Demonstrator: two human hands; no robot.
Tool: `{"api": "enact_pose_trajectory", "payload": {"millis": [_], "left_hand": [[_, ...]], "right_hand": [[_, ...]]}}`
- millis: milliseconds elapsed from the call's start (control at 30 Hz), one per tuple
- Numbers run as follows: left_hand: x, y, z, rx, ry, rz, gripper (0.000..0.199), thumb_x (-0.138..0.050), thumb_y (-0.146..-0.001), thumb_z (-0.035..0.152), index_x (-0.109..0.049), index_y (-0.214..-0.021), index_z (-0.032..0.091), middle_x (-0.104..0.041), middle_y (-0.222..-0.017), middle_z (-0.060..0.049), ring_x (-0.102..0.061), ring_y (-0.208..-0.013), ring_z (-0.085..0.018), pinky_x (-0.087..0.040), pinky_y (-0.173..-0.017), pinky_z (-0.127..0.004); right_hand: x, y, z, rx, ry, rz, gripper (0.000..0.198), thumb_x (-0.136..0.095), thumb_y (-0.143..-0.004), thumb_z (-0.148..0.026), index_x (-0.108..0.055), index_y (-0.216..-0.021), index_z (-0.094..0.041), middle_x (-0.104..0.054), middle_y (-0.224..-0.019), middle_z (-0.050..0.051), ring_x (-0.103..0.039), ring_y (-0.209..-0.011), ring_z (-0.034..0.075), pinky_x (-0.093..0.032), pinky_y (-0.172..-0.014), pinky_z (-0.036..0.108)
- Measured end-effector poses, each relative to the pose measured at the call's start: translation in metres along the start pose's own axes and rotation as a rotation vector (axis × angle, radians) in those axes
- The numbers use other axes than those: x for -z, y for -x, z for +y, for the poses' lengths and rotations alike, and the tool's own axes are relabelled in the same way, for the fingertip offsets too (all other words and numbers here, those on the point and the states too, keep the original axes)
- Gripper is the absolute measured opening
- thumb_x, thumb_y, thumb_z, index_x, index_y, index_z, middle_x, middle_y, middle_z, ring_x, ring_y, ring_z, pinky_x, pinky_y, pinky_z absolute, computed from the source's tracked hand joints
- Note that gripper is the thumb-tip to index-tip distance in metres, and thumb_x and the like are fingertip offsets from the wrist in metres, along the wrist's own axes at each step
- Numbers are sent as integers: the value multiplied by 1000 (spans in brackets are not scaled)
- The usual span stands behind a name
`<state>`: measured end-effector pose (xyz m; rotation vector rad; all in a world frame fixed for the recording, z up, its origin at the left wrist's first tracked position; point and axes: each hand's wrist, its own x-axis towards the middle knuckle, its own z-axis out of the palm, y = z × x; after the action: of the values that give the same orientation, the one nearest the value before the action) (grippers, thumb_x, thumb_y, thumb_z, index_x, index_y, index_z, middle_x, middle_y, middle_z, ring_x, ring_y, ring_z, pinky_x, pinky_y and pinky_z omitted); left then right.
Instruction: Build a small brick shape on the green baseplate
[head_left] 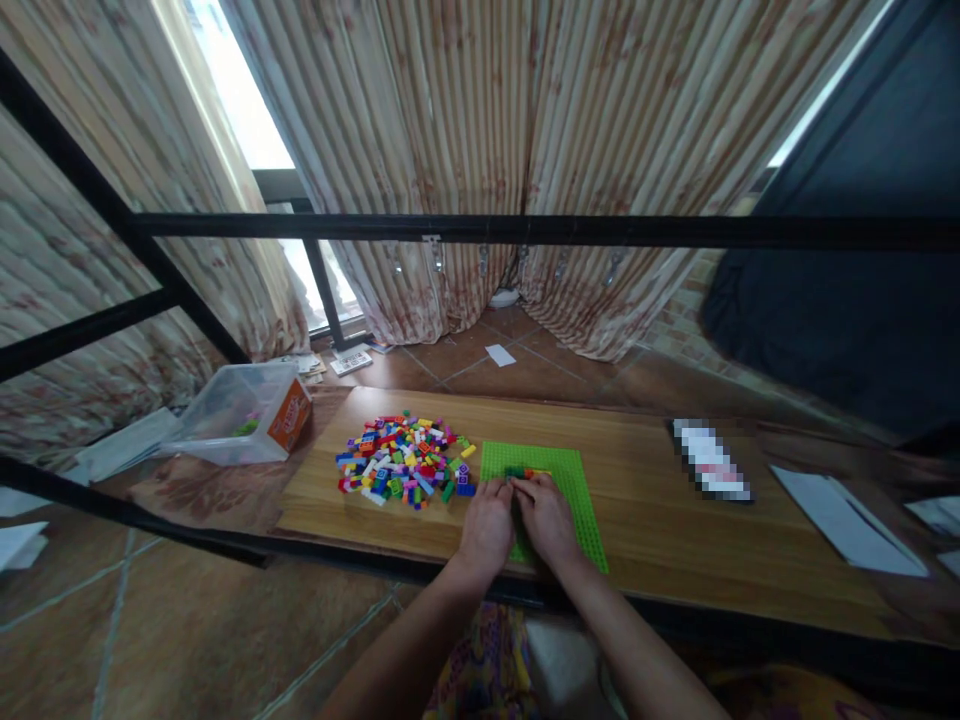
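Observation:
A bright green studded baseplate [585, 505] lies on the wooden board in front of me. Near its upper middle stand a dark green toy brick [515, 471] and orange-yellow bricks [537, 473]. My left hand [487, 522] rests over the plate's left side, fingers bent and drawn together. Beside it, my right hand [550, 520] has its fingertips pressed in close at the same bricks. The fingertips of both hands nearly meet, and whatever is between them is hidden. Left of the plate spreads a heap of mixed coloured toy bricks [409, 462].
A clear plastic box [225, 405] with an orange label stands left of the wooden board [637, 540]. To the right lie a pixelated flat object [711, 460] and white paper [847, 520]. A black metal rail [480, 229] crosses beyond, before curtains [465, 120].

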<state>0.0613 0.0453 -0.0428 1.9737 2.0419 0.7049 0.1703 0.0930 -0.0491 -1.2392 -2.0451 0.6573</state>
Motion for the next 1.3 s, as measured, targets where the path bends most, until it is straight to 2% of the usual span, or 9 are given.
{"api": "enact_pose_trajectory", "payload": {"millis": [100,233,400,533,900,1133,1300], "left_hand": [[1,6,-3,-20,18,29,47,-41,-79,-1,-57,-120,16,-63,-115,-10,-56,-109,-21,-45,-99,-39],[0,15,-4,-4,-14,68,54,-39,-78,-2,-50,-129,14,-60,-121,-12,-55,-113,-21,-44,-100,-38],[-7,19,4,-59,-112,98,49,-48,-88,18,-44,-136,13,-53,-134,-16,-49,-124,-27,-40,-103,-45],[-11,19,10,-57,-192,72,51,-50,-89,27,-44,-136,10,-52,-136,-18,-50,-120,-29,-40,-102,-45],[-11,18,11,-30,-285,-50,49,-39,-95,31,-43,-139,9,-47,-142,-17,-49,-117,-31,-42,-96,-47],[-6,18,12,-14,-235,-19,44,-38,-94,25,-46,-136,12,-50,-139,-14,-49,-118,-30,-42,-96,-47],[11,19,1,-53,-179,69,43,-44,-89,16,-50,-131,13,-55,-132,-13,-50,-118,-26,-41,-100,-41]], "right_hand": [[7,3,6,24,-70,65,31,-45,-88,-24,-72,-101,-20,-67,-95,9,-62,-89,19,-50,-82,36],[24,18,21,-25,-96,176,33,-41,-89,-28,-70,-103,-18,-68,-98,10,-64,-91,20,-51,-83,38],[38,47,46,-49,-28,228,33,-42,-90,-32,-70,-97,-17,-69,-97,12,-64,-91,23,-51,-85,41],[38,60,56,-25,15,245,33,-42,-91,-34,-71,-95,-18,-68,-97,12,-63,-93,23,-50,-87,42],[26,67,67,1,141,251,33,-41,-92,-32,-70,-98,-19,-65,-101,11,-60,-97,23,-49,-89,40],[29,66,66,31,153,251,32,-41,-92,-31,-70,-98,-19,-65,-101,11,-61,-97,22,-50,-88,40],[30,66,68,62,142,250,32,-40,-92,-30,-70,-97,-19,-65,-100,10,-61,-95,21,-50,-86,38]]}}
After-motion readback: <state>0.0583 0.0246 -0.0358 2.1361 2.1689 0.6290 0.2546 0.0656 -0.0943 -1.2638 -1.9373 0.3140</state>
